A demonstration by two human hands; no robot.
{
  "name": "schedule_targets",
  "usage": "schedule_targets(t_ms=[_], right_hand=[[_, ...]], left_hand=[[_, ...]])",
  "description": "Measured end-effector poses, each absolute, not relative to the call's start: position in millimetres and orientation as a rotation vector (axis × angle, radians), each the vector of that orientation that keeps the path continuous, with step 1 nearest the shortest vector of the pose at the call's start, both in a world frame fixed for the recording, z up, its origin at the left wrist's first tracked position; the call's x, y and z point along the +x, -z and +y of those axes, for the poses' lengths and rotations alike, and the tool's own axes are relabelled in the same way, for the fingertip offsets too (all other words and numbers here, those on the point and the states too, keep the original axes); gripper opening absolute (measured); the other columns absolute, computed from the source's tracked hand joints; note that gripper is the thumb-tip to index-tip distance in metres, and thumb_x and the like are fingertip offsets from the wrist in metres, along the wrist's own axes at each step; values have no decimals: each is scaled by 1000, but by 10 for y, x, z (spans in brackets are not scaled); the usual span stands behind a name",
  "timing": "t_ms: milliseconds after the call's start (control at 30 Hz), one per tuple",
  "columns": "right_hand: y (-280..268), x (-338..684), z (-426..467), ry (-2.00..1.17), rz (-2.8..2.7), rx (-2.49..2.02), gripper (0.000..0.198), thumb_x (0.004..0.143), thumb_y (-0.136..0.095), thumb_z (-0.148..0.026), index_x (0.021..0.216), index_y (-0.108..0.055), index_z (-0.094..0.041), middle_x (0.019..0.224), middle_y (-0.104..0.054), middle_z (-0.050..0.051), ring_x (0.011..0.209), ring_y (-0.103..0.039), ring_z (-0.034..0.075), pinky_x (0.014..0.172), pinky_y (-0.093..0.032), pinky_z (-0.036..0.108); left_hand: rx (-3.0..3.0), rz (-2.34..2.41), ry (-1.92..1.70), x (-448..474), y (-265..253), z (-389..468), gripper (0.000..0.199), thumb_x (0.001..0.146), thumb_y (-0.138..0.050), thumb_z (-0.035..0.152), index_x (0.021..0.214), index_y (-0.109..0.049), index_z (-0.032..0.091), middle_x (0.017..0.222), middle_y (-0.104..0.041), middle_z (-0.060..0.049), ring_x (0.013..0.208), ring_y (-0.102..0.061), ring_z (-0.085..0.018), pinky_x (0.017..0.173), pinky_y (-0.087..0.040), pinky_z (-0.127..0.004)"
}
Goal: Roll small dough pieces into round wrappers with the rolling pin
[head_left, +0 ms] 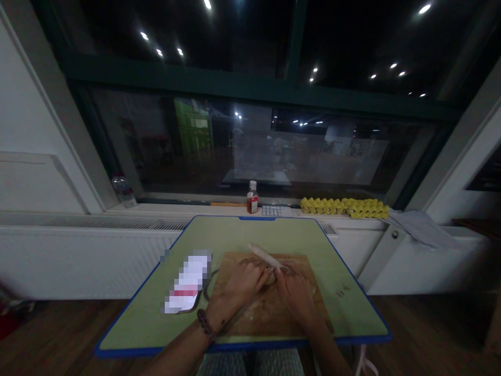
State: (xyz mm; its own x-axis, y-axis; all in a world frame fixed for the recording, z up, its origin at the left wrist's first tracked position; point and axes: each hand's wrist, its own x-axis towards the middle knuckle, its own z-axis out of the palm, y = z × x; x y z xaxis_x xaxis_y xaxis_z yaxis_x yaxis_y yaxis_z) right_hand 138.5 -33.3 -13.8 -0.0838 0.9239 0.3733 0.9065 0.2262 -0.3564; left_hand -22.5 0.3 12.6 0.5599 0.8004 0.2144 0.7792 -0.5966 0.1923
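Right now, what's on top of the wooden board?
Over the board: left hand, right hand, a pale rod extending past its far edge, part of a pale lump. Whatever is beneath the hands is covered.

1. Left hand (246,277): fingertips blurred, undersides hidden; grip can't be read.
2. Right hand (293,287): palm turned from view; its hold on the pale stick (264,255) unclear, stick's near end lost at the fingers.
3. Pale lump (270,278) between the hands: partly covered, outline soft.
4. Cutting board (270,318): partly hidden under hands and forearms.
5. Both forearms cut off by bottom edge.
6. Flat object (190,279), left of the board: pixelated, content illegible.
7. Red-labelled bottle (252,202): print too small to read.
8. Clear bottle (123,191): blurred.
9. Red item (8,316): cropped by left edge, unidentifiable.
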Motion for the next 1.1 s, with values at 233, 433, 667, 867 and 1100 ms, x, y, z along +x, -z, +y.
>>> schedule_targets(t_ms=[233,433,667,867,1100], right_hand=[[164,1387,-366,-79,-1970,-1662,42,99,-30,-30,105,-70,-18,117,-66,12,104,-64,18,92,-50,30],[111,1360,-407,-20,-1998,-1722,40,97,-34,-29,107,-70,-17,122,-64,13,108,-63,20,94,-49,30],[52,1348,-445,-43,-2008,-1722,40,98,-34,-30,115,-68,-17,123,-64,12,116,-58,21,98,-46,33],[58,1363,-448,-76,-2003,-1689,44,98,-31,-31,104,-72,-16,118,-66,12,112,-60,20,97,-46,30],[79,1387,-436,-82,-1992,-1694,44,99,-30,-34,106,-71,-17,120,-65,11,109,-62,19,96,-45,29]], left_hand=[[2528,1625,-561,-39,-14,10,38,97,-36,31,110,-66,12,114,-67,-15,109,-59,-29,95,-43,-45],[2483,1498,-767,-44,183,40,34,95,-34,20,107,-65,15,113,-67,-11,111,-57,-24,100,-42,-44],[2448,1325,-928,-65,309,195,31,91,-38,15,92,-68,16,102,-71,-10,102,-61,-23,100,-46,-44],[2387,1189,-999,-95,215,197,33,91,-36,16,88,-70,17,99,-72,-9,99,-63,-22,97,-49,-39],[2374,1227,-938,-107,279,240,30,92,-41,19,87,-70,17,96,-73,-7,93,-64,-20,93,-49,-36]])
